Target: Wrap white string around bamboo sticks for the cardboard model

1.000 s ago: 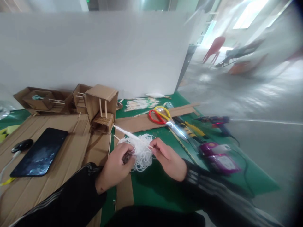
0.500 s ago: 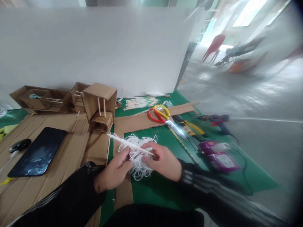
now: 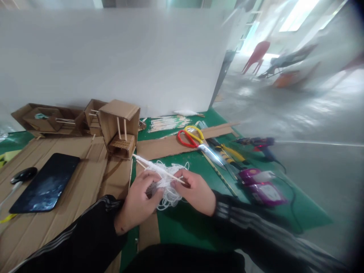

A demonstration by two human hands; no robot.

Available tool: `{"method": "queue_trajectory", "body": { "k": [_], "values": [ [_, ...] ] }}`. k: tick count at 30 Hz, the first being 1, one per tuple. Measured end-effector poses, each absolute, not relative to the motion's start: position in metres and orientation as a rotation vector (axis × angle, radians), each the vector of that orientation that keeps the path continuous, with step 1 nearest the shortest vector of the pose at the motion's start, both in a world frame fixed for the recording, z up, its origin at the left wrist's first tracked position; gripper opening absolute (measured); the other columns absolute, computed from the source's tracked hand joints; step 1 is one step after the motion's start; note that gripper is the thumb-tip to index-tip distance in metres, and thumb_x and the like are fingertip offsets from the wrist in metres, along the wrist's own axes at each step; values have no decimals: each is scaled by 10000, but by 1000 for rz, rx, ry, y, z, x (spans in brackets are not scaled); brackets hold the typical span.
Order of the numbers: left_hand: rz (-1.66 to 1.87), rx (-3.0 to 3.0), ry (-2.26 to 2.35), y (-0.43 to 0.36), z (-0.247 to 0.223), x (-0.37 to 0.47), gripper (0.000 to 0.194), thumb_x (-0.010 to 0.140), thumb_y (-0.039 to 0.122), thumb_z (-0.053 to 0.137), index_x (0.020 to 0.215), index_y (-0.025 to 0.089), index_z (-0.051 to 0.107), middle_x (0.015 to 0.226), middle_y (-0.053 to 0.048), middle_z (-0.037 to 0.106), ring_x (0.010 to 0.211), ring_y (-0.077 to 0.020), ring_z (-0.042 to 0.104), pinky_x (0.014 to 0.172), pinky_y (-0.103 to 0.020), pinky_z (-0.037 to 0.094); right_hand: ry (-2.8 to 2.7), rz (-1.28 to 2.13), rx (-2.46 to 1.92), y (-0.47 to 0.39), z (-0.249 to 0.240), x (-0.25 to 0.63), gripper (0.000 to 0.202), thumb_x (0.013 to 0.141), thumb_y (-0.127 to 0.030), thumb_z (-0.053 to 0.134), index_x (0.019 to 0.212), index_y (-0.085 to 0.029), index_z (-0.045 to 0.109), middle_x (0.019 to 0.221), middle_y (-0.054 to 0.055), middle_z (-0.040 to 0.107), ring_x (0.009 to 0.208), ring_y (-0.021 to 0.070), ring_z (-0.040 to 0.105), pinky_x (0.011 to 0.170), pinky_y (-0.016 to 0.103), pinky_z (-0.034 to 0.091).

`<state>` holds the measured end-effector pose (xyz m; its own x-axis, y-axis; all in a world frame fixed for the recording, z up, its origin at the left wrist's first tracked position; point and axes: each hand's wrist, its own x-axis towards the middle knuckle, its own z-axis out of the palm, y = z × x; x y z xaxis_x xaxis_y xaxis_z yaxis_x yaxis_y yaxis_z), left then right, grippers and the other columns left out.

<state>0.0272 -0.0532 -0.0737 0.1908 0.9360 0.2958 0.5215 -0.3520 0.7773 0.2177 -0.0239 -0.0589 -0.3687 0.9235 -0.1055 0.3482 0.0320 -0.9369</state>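
Note:
My right hand (image 3: 199,192) is closed in a pinch on the lower right end of a thin wooden stick (image 3: 179,179). White string is wound round the stick's upper left part, which slants up toward the cardboard pieces. Beneath both hands lies a loose, tangled heap of white string (image 3: 167,203). My left hand (image 3: 140,198) has its thumb and fingers curled together on the string just below the stick; its fingertips are partly lost among the strands. A second stick tip (image 3: 139,162) shows beside the wound one.
Scissors (image 3: 209,153) with red and yellow handles lie beyond my right hand, near pliers (image 3: 233,152), a purple device (image 3: 263,187) and a glue gun or drill-like tool (image 3: 257,143). Cardboard boxes (image 3: 119,110), a black tablet (image 3: 45,182) and a mouse (image 3: 24,174) are leftward. A white panel (image 3: 113,57) stands behind.
My left hand has shifted slightly, its fingers now more bent over the string. The stick's wound end has moved a little up and right, and my right hand a little left.

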Motion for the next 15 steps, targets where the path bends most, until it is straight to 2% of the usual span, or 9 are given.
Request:
{"method": "queue_trajectory", "body": {
  "k": [2,7,11,15],
  "values": [
    [1077,1901,1286,-55,-71,26,26,791,160,561,808,178,569,927,-50,570,910,-202,527,825,-309,404,-1744,1341,-1303,-22,-59,219,134,814,-305,562,775,-178,542,560,-56,513,478,79,412,454,186,327],
    [983,1422,987,-61,-75,24,70,839,237,507,803,177,503,696,15,480,597,-112,448,562,-227,382,-1706,1363,-1293,-19,-64,221,109,781,-284,572,783,-182,533,553,-54,521,480,88,424,451,190,323],
    [874,1144,842,-60,-81,21,159,825,321,540,806,171,492,643,24,504,522,-90,444,498,-201,359,-1718,1309,-1333,-19,-64,220,123,794,-300,564,773,-181,539,526,-66,473,465,81,375,435,191,288],
    [771,1150,827,-56,-83,17,257,832,404,548,842,148,567,583,42,454,448,-53,355,421,-162,269,-1756,1247,-1360,-18,-64,221,124,818,-300,540,779,-182,541,509,-75,428,460,78,345,429,193,263]
  ]
}}
